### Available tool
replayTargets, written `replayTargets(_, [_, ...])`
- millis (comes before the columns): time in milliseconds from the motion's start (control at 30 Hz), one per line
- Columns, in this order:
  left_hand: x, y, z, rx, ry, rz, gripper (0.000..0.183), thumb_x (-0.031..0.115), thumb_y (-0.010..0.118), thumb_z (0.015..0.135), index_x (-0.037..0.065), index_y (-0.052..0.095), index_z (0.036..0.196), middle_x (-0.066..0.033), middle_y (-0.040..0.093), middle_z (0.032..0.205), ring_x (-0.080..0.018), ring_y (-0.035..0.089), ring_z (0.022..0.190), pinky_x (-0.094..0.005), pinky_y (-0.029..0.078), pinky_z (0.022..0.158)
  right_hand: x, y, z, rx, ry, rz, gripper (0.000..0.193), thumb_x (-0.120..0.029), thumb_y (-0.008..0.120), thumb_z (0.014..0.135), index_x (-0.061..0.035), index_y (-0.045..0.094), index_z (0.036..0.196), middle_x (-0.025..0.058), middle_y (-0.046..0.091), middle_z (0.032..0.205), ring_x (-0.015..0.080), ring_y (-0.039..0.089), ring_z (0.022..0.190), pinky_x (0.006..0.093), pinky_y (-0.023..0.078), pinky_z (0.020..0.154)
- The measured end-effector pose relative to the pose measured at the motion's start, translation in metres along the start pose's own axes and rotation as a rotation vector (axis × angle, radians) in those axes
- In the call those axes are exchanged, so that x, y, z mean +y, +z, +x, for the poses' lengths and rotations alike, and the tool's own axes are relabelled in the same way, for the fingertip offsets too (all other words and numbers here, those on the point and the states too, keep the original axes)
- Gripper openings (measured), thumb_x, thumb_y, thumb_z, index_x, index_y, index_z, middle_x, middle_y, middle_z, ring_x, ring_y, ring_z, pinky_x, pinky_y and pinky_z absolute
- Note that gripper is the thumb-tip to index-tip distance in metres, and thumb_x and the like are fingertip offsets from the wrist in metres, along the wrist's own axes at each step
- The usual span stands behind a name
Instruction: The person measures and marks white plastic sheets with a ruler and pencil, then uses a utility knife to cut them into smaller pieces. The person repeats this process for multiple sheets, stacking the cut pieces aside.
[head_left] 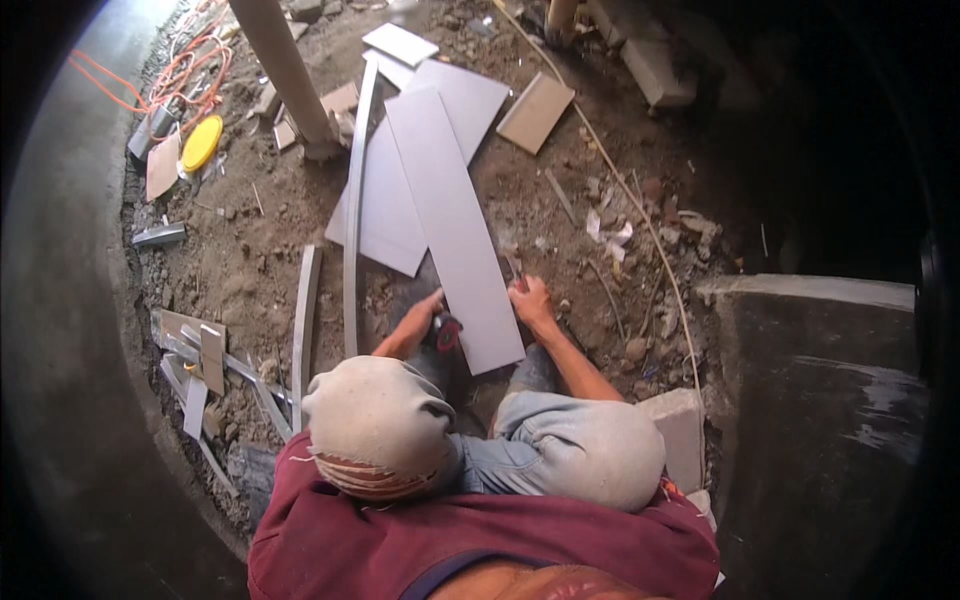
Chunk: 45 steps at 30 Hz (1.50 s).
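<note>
A long pale grey board (455, 225) lies slanted before me, its near end between my lower legs. My left hand (418, 318) is at the board's left edge, closed on a black and red object (447, 332) whose kind I cannot make out. At the right edge, my right hand (533, 298) grips a small red-handled tool (517, 275) with a thin tip pointing away from me; its exact kind is unclear. Beneath the long board are wider grey boards (385, 215).
Long metal channels (354, 210) lie left of the boards, with metal offcuts (265, 395) nearer me. A post (285, 75) stands at the far left, near an orange cord (180, 85) and a yellow lid (202, 143). A cable (640, 180) crosses the rubble-strewn dirt at right.
</note>
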<state>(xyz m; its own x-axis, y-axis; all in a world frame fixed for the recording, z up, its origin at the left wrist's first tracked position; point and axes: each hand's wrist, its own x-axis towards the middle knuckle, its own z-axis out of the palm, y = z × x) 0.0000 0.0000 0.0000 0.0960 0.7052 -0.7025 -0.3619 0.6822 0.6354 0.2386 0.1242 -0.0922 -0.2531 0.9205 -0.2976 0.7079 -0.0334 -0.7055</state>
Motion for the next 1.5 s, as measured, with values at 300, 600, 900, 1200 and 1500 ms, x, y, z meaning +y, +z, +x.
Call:
replayTargets(300, [0.080, 0.019, 0.012, 0.204, 0.072, -0.250, 0.066, 0.027, 0.039, 0.090, 0.009, 0.037, 0.153, -0.0133, 0.069, 0.104, -0.0176, 0.066, 0.086, -0.0335, 0.055, 0.078, -0.067, -0.039, 0.035, -0.190, 0.180, 0.771, 0.024, -0.018, 0.065, 0.087, -0.0026, 0.070, 0.105, 0.0027, 0.067, 0.080, 0.0116, 0.060, 0.058, 0.0285, 0.048, 0.052])
replayTargets(600, [0.054, -0.016, 0.018, 0.123, 0.100, 0.044, 0.055, 0.023, 0.038, 0.091, 0.004, 0.050, 0.141, -0.0082, 0.061, 0.099, -0.0150, 0.059, 0.090, -0.0299, 0.051, 0.081, -0.025, -0.070, 0.040, -0.114, 0.129, 0.243, 0.025, -0.026, 0.071, 0.083, -0.0035, 0.069, 0.094, 0.0059, 0.066, 0.075, 0.0152, 0.065, 0.059, 0.0320, 0.052, 0.057])
replayTargets(900, [0.014, 0.001, 0.020, 0.084, 0.042, 0.171, 0.064, 0.018, 0.042, 0.087, 0.001, 0.042, 0.149, -0.0095, 0.060, 0.123, -0.0133, 0.054, 0.100, -0.0247, 0.041, 0.093, -0.025, -0.043, 0.013, -0.220, 0.325, 0.277, 0.023, -0.025, 0.071, 0.083, -0.0047, 0.069, 0.093, 0.0038, 0.062, 0.074, 0.0125, 0.060, 0.062, 0.0321, 0.051, 0.058])
replayTargets(1200, [0.016, -0.003, -0.015, 0.030, 0.086, 0.374, 0.042, 0.020, 0.042, 0.090, -0.001, 0.049, 0.125, -0.0127, 0.063, 0.104, -0.0202, 0.059, 0.097, -0.0319, 0.045, 0.092, -0.063, -0.045, -0.039, -0.210, 0.252, 0.439, 0.023, -0.026, 0.070, 0.089, -0.0047, 0.069, 0.098, 0.0026, 0.069, 0.083, 0.0083, 0.055, 0.059, 0.0257, 0.046, 0.053])
replayTargets(1500, [0.004, 0.021, -0.037, 0.000, 0.328, 0.633, 0.041, 0.015, 0.047, 0.088, -0.002, 0.037, 0.124, -0.0314, 0.065, 0.107, -0.0448, 0.064, 0.102, -0.0466, 0.048, 0.092, -0.082, -0.019, -0.080, -0.768, 0.442, 0.778, 0.035, -0.029, 0.079, 0.086, -0.0048, 0.067, 0.109, -0.0027, 0.059, 0.077, 0.0048, 0.049, 0.057, 0.0216, 0.039, 0.048])
